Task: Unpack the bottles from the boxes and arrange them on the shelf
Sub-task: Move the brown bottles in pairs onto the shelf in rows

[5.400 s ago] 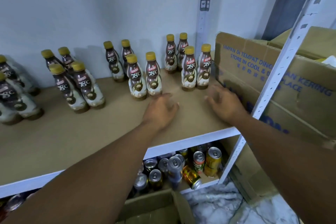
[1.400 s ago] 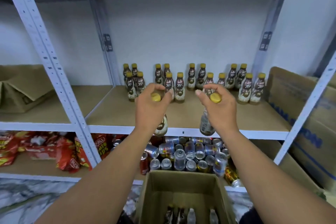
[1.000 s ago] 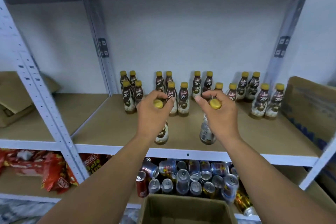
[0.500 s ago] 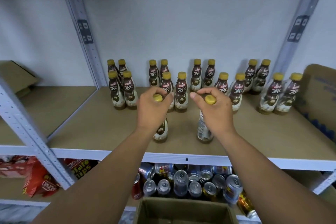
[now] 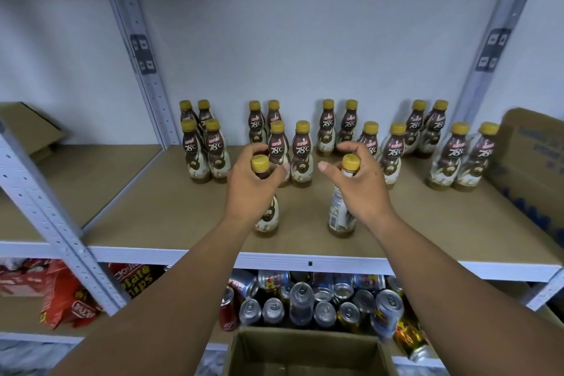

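Note:
Several brown bottles with yellow caps (image 5: 302, 152) stand in pairs along the back of the brown shelf board (image 5: 152, 207). My left hand (image 5: 248, 192) grips the neck of one bottle (image 5: 268, 220), which is upright near the front of the shelf. My right hand (image 5: 358, 189) curls round the neck of a second bottle (image 5: 340, 217) to the right of it, thumb spread a little. Both bottles' bases appear to touch the board. An open cardboard box (image 5: 305, 351) sits below, its contents hidden.
A large cardboard box (image 5: 534, 162) fills the shelf's right end. Folded cardboard (image 5: 27, 128) lies on the left bay. A grey upright post (image 5: 45, 207) crosses the left foreground. Several drink cans (image 5: 305, 299) and red snack bags (image 5: 70, 299) crowd the lower shelf.
Both hands have carried a bottle each forward over the shelf and lowered them to the board in front of the rows. The view has come closer.

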The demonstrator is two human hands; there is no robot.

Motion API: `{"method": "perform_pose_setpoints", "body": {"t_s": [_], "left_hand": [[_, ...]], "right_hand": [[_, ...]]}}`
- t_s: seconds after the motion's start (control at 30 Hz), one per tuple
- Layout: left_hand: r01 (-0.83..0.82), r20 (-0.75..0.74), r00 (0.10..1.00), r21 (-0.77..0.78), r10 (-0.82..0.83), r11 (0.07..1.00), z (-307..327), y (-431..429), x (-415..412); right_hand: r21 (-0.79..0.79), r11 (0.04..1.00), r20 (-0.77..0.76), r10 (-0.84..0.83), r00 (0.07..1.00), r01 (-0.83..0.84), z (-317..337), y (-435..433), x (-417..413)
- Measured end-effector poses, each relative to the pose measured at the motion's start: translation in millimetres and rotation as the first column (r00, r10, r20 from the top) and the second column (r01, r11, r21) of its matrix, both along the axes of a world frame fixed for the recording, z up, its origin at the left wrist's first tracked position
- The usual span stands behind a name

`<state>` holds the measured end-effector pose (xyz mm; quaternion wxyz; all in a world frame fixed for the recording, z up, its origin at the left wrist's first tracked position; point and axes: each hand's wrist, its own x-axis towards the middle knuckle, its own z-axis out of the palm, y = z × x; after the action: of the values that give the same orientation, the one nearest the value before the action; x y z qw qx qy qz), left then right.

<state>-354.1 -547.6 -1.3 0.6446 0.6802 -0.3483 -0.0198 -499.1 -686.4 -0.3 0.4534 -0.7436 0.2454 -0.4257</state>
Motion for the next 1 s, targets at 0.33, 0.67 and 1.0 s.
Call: {"method": "perform_pose_setpoints", "body": {"t_s": [0.33,0.67,1.0], "left_hand": [[0.018,-0.110,0.994,-0.039,-0.022,0.999,-30.7,34.6,-7.4],[0.023,-0.105,0.994,0.008,-0.022,1.000,-58.1,30.2,-7.0],[0.040,-0.073,0.997,0.053,-0.036,0.998,-55.5,27.0,-5.1]], "right_hand": [[-0.100,0.991,-0.131,-0.104,0.986,0.091,-43.5,21.0,-41.6],[-0.097,0.989,-0.145,-0.124,0.982,0.111,-54.7,15.5,-36.0],[-0.048,0.993,-0.139,-0.113,0.984,0.107,-51.6,11.7,-35.8]]}}
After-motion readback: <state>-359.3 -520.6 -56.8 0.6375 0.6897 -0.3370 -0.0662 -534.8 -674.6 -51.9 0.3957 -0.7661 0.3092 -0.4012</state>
